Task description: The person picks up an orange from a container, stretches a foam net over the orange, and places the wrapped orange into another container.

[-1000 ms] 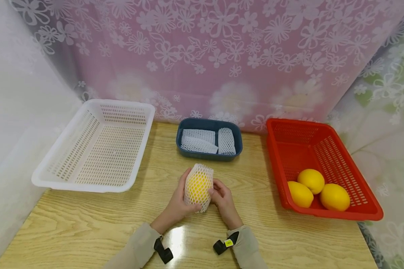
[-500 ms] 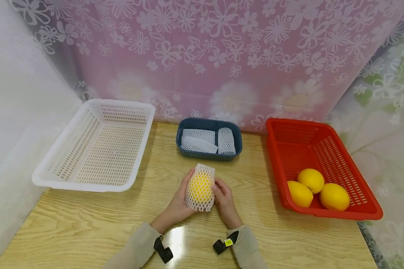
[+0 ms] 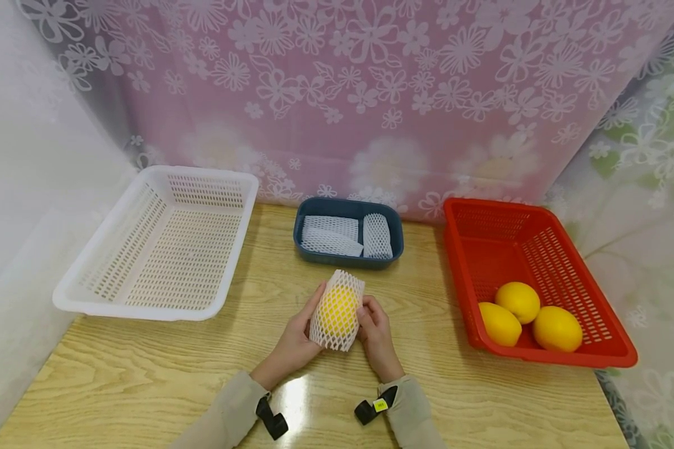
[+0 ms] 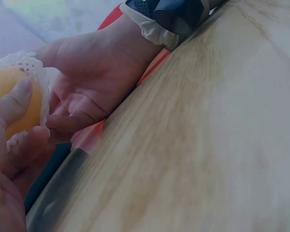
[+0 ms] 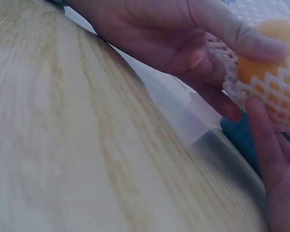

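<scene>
A yellow lemon (image 3: 338,312) sits inside a white foam net sleeve (image 3: 352,285), which reaches past the fruit at both ends. My left hand (image 3: 297,340) cups it from the left, and in the left wrist view the thumb (image 4: 17,101) lies along its side. From the right, my right hand (image 3: 377,333) holds the sleeved fruit with thumb and fingers at its edge. The right wrist view shows a right-hand finger (image 5: 262,128) against the mesh. Both hands keep the lemon over the wooden table (image 3: 314,411), just in front of a dark blue bin.
Several folded foam sleeves (image 3: 331,236) lie in the dark blue bin (image 3: 348,262) at the back centre. The white basket (image 3: 146,310) stands at left with nothing in it. At right, a red basket (image 3: 550,357) contains three lemons (image 3: 558,328).
The sleeved lemon has shifted slightly right and now leans rightward at the top. My left thumb has left its lower front, and the sleeve's lower end now shows. Both hands still hold it.
</scene>
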### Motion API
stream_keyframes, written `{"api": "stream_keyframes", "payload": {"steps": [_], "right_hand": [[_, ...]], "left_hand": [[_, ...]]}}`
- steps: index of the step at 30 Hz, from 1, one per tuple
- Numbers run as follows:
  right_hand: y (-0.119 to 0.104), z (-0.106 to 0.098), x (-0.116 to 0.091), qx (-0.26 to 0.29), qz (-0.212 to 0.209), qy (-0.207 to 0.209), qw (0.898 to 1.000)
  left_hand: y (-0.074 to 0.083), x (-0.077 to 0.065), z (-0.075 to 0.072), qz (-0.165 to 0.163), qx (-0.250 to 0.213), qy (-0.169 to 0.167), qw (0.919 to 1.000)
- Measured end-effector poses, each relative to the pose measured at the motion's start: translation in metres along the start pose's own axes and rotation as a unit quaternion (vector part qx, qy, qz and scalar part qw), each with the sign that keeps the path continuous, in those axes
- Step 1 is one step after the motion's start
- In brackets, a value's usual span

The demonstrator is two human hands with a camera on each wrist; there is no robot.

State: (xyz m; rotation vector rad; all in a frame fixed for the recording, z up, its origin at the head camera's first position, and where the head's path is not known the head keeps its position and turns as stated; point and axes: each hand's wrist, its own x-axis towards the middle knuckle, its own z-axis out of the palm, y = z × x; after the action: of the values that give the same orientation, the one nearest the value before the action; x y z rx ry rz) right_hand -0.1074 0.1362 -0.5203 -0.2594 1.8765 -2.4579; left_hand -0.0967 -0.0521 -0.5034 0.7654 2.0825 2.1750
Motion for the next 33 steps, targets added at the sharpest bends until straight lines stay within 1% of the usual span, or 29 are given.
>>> {"api": "stream_keyframes", "payload": {"steps": [3,6,10,13,15,17,20,22,24,26,27,29,31,33], "right_hand": [[0.000,0.000,0.000,-0.005,0.000,0.013,1.000],[0.000,0.000,0.000,-0.018,-0.006,0.028,0.999],[0.000,0.001,0.001,-0.023,-0.018,0.046,0.999],[0.001,0.000,0.002,-0.019,-0.023,0.057,0.998],[0.001,0.000,0.002,-0.018,-0.026,0.063,0.997],[0.001,0.000,0.002,-0.018,-0.026,0.069,0.997],[0.001,0.000,0.002,-0.017,-0.024,0.075,0.997],[0.001,0.000,0.002,-0.014,-0.020,0.077,0.997],[0.001,0.000,0.002,-0.010,-0.019,0.078,0.997],[0.001,0.000,0.001,-0.005,-0.021,0.071,0.997],[0.001,0.001,0.001,-0.004,-0.024,0.066,0.998],[0.001,0.001,0.000,-0.002,-0.027,0.052,0.998],[0.002,0.001,0.000,-0.007,-0.031,0.038,0.999],[0.003,0.000,0.000,-0.014,-0.034,0.033,0.999]], "left_hand": [[-0.002,-0.001,-0.001,-0.010,-0.028,-0.002,0.9996],[-0.007,-0.002,-0.001,-0.024,-0.035,0.000,0.9991],[-0.018,-0.003,-0.002,-0.028,-0.013,0.008,0.9995],[-0.023,-0.002,-0.002,-0.028,0.006,0.016,0.9995],[-0.025,-0.001,-0.002,-0.032,0.011,0.019,0.9993],[-0.025,0.000,-0.002,-0.035,0.017,0.014,0.9992],[-0.025,0.000,-0.002,-0.041,0.026,-0.011,0.9988],[-0.024,-0.001,-0.003,-0.038,0.017,-0.035,0.9985],[-0.024,-0.002,-0.004,-0.033,-0.003,-0.057,0.9978],[-0.024,-0.002,-0.005,-0.026,-0.039,-0.072,0.9963],[-0.024,-0.002,-0.005,-0.024,-0.057,-0.075,0.9953],[-0.024,-0.002,-0.006,-0.027,-0.078,-0.070,0.9941],[-0.024,-0.001,-0.005,-0.036,-0.085,-0.060,0.9939],[-0.024,-0.001,-0.005,-0.048,-0.084,-0.049,0.9941]]}}
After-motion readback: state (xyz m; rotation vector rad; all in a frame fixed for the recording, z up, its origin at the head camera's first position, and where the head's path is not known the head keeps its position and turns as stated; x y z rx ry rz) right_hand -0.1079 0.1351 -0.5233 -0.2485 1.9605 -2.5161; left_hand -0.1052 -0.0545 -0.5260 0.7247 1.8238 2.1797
